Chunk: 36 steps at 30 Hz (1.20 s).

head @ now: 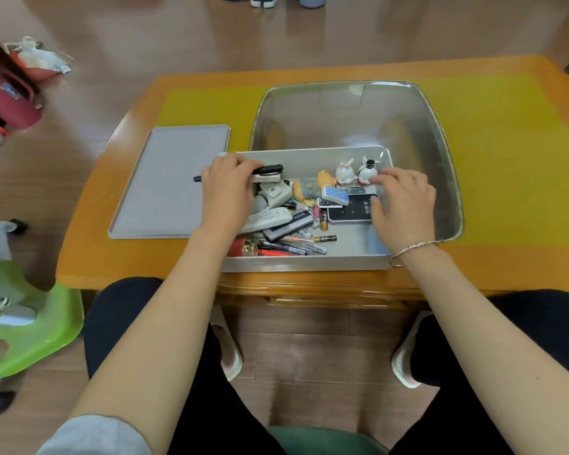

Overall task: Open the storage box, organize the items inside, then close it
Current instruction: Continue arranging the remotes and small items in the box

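The grey storage box [309, 262] stands open at the table's front edge. Its flat grey lid [168, 178] lies to its left. Inside the box are pens [286, 249], batteries, a white remote [270, 218], a black device [352, 210], an orange toy figure [312, 187] and two small white figurines [355, 172]. My left hand [227, 188] is over the box's left end and grips a black marker [266, 169] with other small items. My right hand [403, 205] reaches into the right side, fingers at the figurine with the black hat [368, 171].
A large clear plastic tub [440, 152] stands behind and to the right of the box on a yellow mat [506, 159]. The wooden table's front edge [309, 287] is close to my knees. A green stool [30, 323] stands on the floor at left.
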Available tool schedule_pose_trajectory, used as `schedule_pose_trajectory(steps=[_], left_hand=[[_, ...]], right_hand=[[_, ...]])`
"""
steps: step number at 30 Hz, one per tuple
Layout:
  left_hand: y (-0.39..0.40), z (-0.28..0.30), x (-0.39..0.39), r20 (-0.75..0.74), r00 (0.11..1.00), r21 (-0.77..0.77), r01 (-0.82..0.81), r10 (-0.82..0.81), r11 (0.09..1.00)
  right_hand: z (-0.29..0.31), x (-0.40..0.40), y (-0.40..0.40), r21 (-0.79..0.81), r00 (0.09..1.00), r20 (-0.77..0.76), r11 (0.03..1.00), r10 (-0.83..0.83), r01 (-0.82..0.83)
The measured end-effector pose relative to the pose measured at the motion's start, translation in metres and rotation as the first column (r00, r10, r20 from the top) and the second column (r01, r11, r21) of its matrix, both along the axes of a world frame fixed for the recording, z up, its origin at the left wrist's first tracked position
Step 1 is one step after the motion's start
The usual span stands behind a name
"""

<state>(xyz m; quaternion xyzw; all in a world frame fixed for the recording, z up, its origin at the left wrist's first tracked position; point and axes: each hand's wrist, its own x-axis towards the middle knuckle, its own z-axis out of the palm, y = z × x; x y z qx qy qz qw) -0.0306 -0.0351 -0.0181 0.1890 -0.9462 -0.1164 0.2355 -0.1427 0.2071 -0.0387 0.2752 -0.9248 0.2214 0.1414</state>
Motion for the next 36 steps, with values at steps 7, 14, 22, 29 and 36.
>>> schedule_pose_trajectory(steps=[7, 14, 22, 29, 36], left_hand=[[-0.015, -0.010, -0.002, 0.145, 0.988, -0.033, -0.048, 0.052, 0.998], [-0.008, -0.017, 0.029, 0.115, 0.993, 0.006, -0.029, 0.028, 1.000], [-0.014, -0.032, 0.055, 0.142, 0.986, 0.134, -0.112, 0.092, 0.985], [-0.019, -0.035, 0.056, 0.107, 0.990, 0.245, -0.121, 0.097, 0.962], [-0.038, -0.029, 0.039, 0.235, 0.971, 0.169, -0.073, 0.032, 0.983]], right_hand=[[0.000, -0.007, -0.034, 0.106, 0.962, 0.239, 0.981, 0.132, -0.161], [-0.006, -0.020, -0.059, 0.182, 0.923, 0.369, 0.966, 0.107, -0.184], [-0.013, -0.019, -0.068, 0.039, 0.905, 0.364, 0.967, 0.219, -0.250], [-0.003, 0.000, -0.109, -0.226, 0.848, 0.386, 0.929, 0.362, -0.294], [-0.007, 0.010, -0.119, -0.134, 0.833, 0.387, 0.918, 0.395, -0.373]])
